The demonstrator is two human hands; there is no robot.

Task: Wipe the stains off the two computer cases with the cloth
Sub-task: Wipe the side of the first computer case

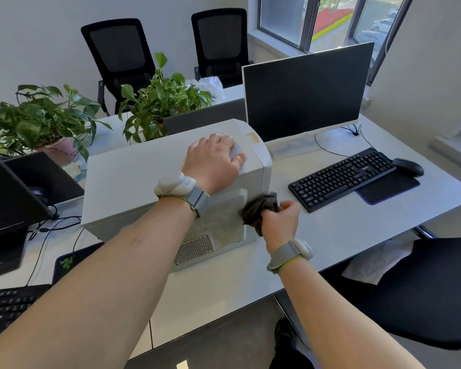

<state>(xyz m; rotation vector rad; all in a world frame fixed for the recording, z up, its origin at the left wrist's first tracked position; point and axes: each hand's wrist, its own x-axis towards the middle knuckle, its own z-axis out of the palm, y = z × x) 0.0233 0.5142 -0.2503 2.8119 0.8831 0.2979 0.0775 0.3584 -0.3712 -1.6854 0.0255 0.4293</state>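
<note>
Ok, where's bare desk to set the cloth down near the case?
Bare desk lies between the computer case and the keyboard, beside the right hand holding the cloth. Left of the case is crowded with cables and a mousepad.

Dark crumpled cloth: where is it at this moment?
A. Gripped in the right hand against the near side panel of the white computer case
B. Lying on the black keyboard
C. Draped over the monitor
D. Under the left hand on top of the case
A: the right hand grips the dark crumpled cloth against the stained side panel of the white computer case, while the left hand rests on the case's top.
</note>
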